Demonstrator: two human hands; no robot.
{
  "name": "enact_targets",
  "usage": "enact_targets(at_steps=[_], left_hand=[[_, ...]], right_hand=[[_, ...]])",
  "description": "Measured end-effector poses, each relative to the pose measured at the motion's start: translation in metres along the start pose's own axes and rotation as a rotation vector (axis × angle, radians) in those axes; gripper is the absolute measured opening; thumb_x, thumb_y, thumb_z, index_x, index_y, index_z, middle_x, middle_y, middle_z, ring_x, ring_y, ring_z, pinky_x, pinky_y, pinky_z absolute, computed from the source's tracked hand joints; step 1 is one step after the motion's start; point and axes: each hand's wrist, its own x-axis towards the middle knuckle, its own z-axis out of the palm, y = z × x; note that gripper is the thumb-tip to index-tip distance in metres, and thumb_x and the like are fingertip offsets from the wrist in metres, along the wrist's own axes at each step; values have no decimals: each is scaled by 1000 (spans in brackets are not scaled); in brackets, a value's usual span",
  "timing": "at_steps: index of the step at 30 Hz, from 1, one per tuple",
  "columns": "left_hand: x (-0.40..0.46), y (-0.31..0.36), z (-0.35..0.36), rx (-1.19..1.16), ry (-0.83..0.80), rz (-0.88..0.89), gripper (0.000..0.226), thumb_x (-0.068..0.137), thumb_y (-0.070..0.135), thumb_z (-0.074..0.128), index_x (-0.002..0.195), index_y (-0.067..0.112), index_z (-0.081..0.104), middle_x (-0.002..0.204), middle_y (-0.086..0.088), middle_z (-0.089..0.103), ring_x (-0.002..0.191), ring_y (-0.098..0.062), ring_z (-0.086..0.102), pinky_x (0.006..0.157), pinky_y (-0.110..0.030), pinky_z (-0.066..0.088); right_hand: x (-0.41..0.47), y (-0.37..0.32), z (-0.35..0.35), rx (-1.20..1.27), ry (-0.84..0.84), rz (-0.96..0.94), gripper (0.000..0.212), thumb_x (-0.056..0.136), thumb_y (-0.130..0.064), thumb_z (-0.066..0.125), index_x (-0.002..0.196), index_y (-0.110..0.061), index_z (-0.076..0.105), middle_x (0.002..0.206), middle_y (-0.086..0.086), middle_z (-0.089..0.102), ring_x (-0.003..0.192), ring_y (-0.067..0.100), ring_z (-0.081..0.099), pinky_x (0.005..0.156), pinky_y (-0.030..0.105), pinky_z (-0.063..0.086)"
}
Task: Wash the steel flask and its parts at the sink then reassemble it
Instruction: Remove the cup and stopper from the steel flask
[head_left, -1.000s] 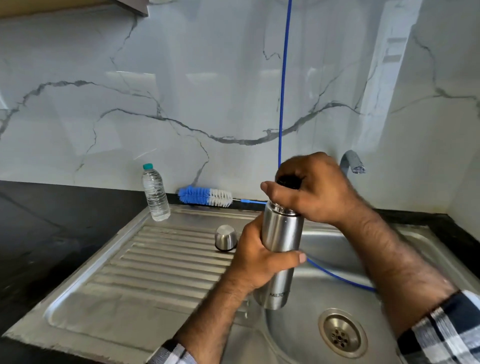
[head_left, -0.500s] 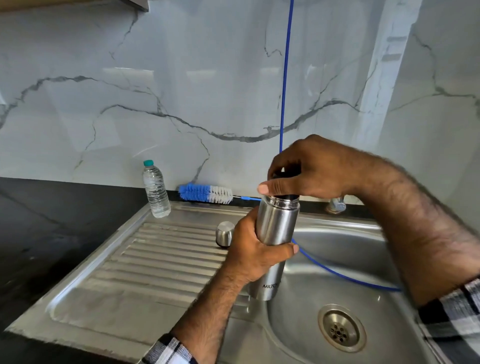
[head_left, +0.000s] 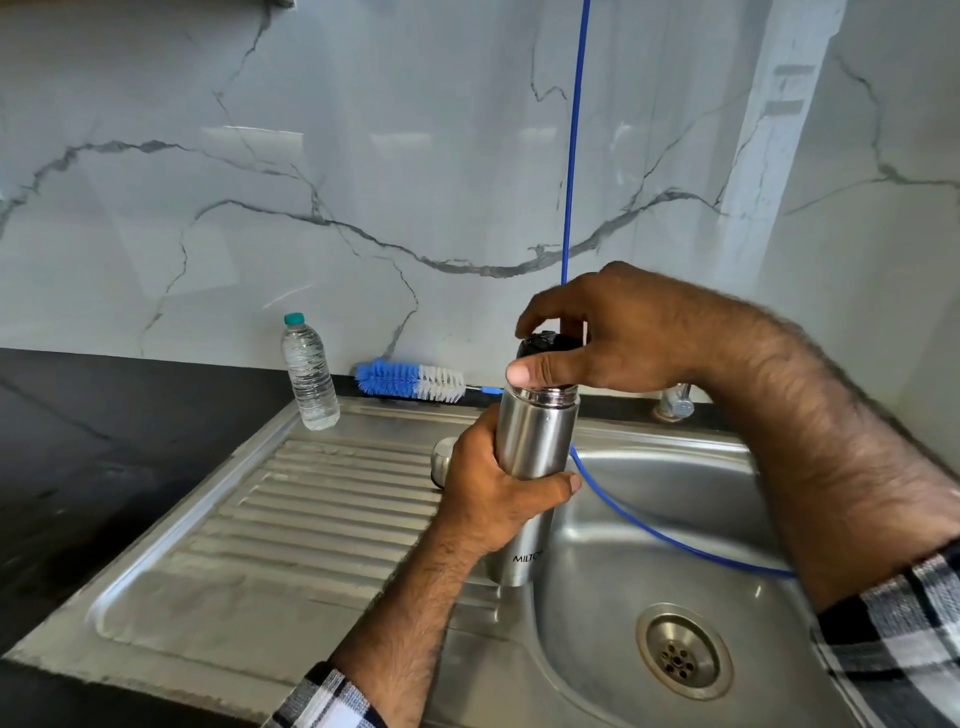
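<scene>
Fingers and thumb of the right hand (head_left: 618, 332) curl around the black stopper (head_left: 548, 345) seated in the neck of the steel flask (head_left: 535, 441), the thumb pressed flat across its front; most of the stopper is hidden beneath the fingers. The left hand (head_left: 493, 493) wraps the flask's middle, thumb across the front, so only the upper body and the lower end with part of a printed brand name show. The flask is held upright over the near left edge of the sink basin (head_left: 701, 519). Just behind the left hand, on the ribbed drainboard (head_left: 311, 509) left of the basin, a steel cup lid (head_left: 441, 460) is half hidden by the knuckles. At the back of the drainboard stand a clear water bottle (head_left: 309, 374) and a blue-and-white bottle brush (head_left: 410, 382), its handle cut off by the flask. A thin blue hose (head_left: 574, 156) drops down the marble wall into the basin, passing behind the hands. The tap base (head_left: 675, 405) behind the basin is mostly masked by the right forearm. Checked sleeves (head_left: 893, 634) are cropped at the frame's edge.
</scene>
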Motion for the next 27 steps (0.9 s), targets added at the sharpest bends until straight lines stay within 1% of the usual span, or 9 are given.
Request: enact_targets(at_steps=[6, 11, 12, 14, 16, 20, 24, 26, 27], left_hand=[[1, -6, -5, 3, 42, 8, 56, 52, 32, 96, 100, 28, 67, 86, 3, 75, 76, -16, 71, 67, -38, 63], [3, -10, -4, -14, 52, 9, 60, 51, 42, 94, 103, 32, 68, 89, 1, 76, 83, -26, 74, 74, -52, 64], [3, -9, -4, -21, 58, 9, 58, 50, 42, 94, 101, 33, 68, 88, 1, 76, 82, -27, 73, 73, -53, 64], [5, -9, -5, -29, 69, 20, 55, 50, 42, 93, 98, 33, 68, 85, 2, 75, 79, -27, 73, 70, -50, 64], [5, -8, -7, -25, 76, 23, 55, 49, 43, 92, 97, 31, 67, 84, 4, 75, 75, -21, 72, 67, -43, 64], [5, -7, -10, -29, 74, 22, 54, 52, 31, 94, 99, 27, 66, 83, 6, 75, 73, -14, 71, 65, -36, 62], [4, -7, -14, -14, 57, 32, 54, 56, 25, 94, 102, 29, 66, 86, 5, 75, 76, -16, 73, 65, -34, 63], [3, -6, -14, -6, 60, 31, 54, 55, 27, 94, 101, 29, 66, 87, 6, 75, 76, -16, 73, 64, -30, 63], [3, -5, -14, -6, 65, 27, 54, 55, 27, 94, 100, 29, 66, 87, 7, 75, 76, -15, 72, 64, -29, 62]], right_hand=[[2, 6, 4, 140, -36, -116, 42, 90, -46, 80, 131, -41, 73, 116, -22, 75, 105, 2, 68, 95, 20, 51], [3, 13, 3, 214, -97, -188, 54, 87, -8, 82, 132, -37, 73, 129, -18, 71, 118, 3, 67, 106, 35, 54], [2, 11, 4, 220, -95, -189, 56, 89, -12, 82, 137, -38, 70, 134, -20, 68, 119, -1, 64, 106, 30, 54], [1, 5, 7, 205, -27, -121, 60, 89, -51, 80, 145, -45, 60, 133, -24, 62, 110, -8, 62, 100, 22, 54], [2, 0, 11, 128, 108, -52, 69, 81, -81, 65, 140, -45, 64, 119, -17, 69, 96, -2, 66, 94, 32, 57], [8, 0, 11, 157, 110, -99, 44, 89, -52, 79, 129, -35, 75, 105, -20, 70, 94, 4, 67, 94, 36, 57], [12, 1, -1, 212, -38, -140, 50, 85, -15, 86, 127, -40, 76, 116, -20, 75, 107, 4, 71, 104, 39, 56], [12, -2, -6, 209, -92, -130, 51, 85, -25, 88, 129, -44, 71, 118, -22, 73, 109, 0, 69, 104, 36, 56], [12, -5, -7, 203, -92, -105, 52, 84, -45, 87, 132, -47, 68, 120, -22, 71, 109, 0, 68, 102, 33, 55]])
